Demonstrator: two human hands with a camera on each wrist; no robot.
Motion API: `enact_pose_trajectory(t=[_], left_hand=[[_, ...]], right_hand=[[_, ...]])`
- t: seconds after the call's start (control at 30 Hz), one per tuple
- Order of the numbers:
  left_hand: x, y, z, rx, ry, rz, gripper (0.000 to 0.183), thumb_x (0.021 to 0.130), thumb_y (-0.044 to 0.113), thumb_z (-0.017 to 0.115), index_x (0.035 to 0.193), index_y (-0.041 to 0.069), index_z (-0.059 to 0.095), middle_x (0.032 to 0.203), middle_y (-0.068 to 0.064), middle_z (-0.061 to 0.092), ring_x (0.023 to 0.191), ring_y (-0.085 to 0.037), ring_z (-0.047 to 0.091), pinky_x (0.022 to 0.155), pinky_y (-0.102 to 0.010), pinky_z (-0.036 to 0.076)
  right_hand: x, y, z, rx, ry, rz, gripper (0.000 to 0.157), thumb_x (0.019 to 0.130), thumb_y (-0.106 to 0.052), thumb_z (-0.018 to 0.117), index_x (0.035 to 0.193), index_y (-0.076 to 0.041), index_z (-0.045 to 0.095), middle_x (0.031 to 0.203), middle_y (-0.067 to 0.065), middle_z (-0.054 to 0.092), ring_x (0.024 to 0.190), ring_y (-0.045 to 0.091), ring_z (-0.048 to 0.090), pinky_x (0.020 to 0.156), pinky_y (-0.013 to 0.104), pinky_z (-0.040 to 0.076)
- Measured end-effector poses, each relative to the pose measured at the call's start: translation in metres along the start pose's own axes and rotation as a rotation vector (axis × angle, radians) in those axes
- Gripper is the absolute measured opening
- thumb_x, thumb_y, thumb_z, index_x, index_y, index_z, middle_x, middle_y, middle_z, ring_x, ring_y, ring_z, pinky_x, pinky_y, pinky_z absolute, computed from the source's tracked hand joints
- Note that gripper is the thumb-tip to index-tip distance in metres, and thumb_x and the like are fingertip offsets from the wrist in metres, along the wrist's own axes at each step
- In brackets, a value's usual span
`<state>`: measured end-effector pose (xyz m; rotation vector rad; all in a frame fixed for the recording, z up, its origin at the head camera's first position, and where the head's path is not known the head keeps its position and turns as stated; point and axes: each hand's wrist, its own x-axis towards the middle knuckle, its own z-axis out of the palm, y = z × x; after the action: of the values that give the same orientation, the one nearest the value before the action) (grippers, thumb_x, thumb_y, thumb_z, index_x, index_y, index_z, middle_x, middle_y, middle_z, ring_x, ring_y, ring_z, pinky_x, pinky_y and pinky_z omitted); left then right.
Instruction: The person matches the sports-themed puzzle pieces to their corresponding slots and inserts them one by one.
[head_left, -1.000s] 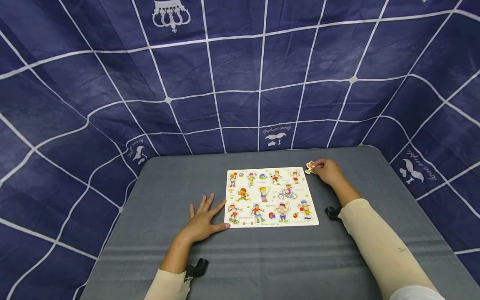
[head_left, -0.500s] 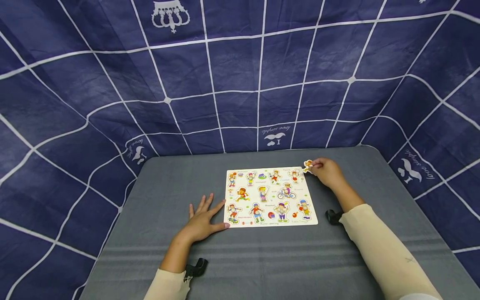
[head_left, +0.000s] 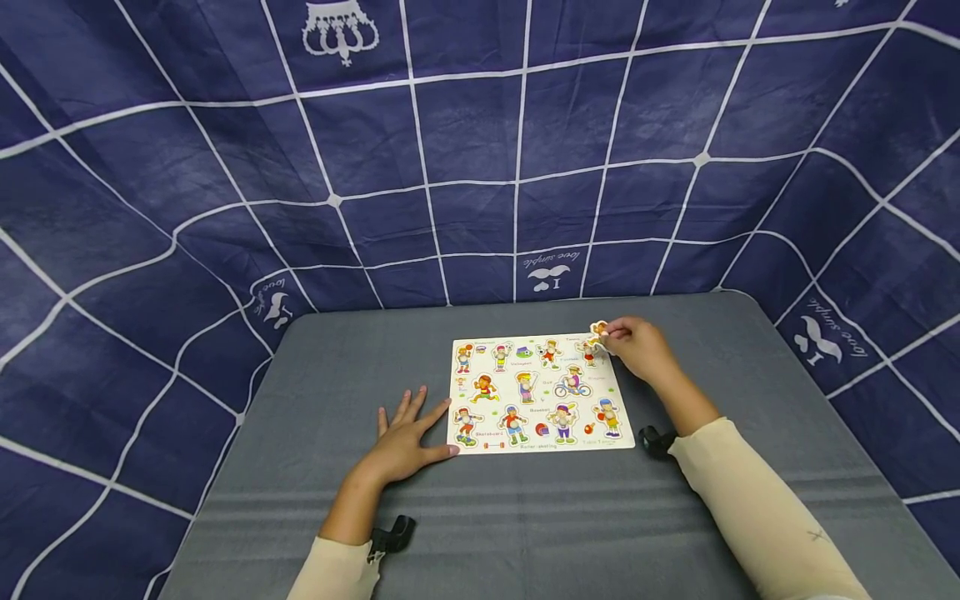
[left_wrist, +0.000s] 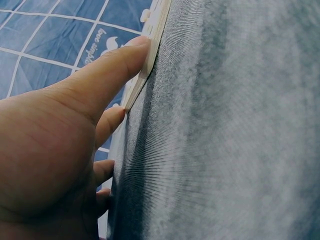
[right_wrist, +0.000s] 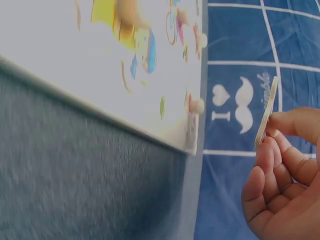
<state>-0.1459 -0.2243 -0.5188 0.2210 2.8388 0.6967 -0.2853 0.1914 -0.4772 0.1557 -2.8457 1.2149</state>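
Observation:
A white puzzle board (head_left: 626, 437) printed with sports words lies on the grey cloth, filled with several cartoon sports figures. My left hand (head_left: 402, 447) is spread flat at its left side, thumb and index fingertip touching the board's edge; the left wrist view shows the thumb (left_wrist: 117, 65) against that edge. My right hand (head_left: 641, 346) pinches a small flat cartoon-figure puzzle piece (head_left: 597, 327) at the board's far right corner, near the tennis figure (head_left: 588, 355). The right wrist view shows this piece (right_wrist: 266, 115) edge-on between thumb and fingers, raised apart from the board.
Grey cloth (head_left: 315, 392) covers the table around the board. A dark blue curtain (head_left: 480, 142) with white grid lines hangs behind and at both sides. Pale knobs (right_wrist: 197, 106) stick up from the figures in the right wrist view.
My right hand has moved left with the puzzle piece, from beside the board to above its far right corner. The left hand has stayed in place.

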Motion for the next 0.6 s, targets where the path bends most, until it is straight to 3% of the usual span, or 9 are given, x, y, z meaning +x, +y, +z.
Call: enact_pose_trajectory(t=[0.23,0.6], left_hand=[[0.0,0.001,0.0,0.003,0.002,-0.003,0.085,0.083,0.067,0.071,0.156,0.037,0.039,0.171,-0.012,0.012,0.158,-0.041,0.0,0.116,-0.076,-0.007],[0.0,0.0,0.001,0.003,0.001,-0.001,0.086,0.083,0.067,0.071,0.156,0.037,0.038,0.171,-0.011,0.011,0.159,-0.04,0.0,0.117,-0.075,-0.008]], right_hand=[[-0.008,-0.01,0.01,0.008,-0.011,-0.029,0.023,0.096,-0.024,0.067,0.107,-0.004,0.07,0.101,0.011,0.066,0.088,0.02,0.062,0.073,0.026,0.048],[-0.021,-0.028,0.027,0.035,-0.021,-0.072,0.019,0.092,-0.021,0.07,0.103,-0.005,0.07,0.096,0.008,0.064,0.084,0.018,0.058,0.073,0.027,0.046]])
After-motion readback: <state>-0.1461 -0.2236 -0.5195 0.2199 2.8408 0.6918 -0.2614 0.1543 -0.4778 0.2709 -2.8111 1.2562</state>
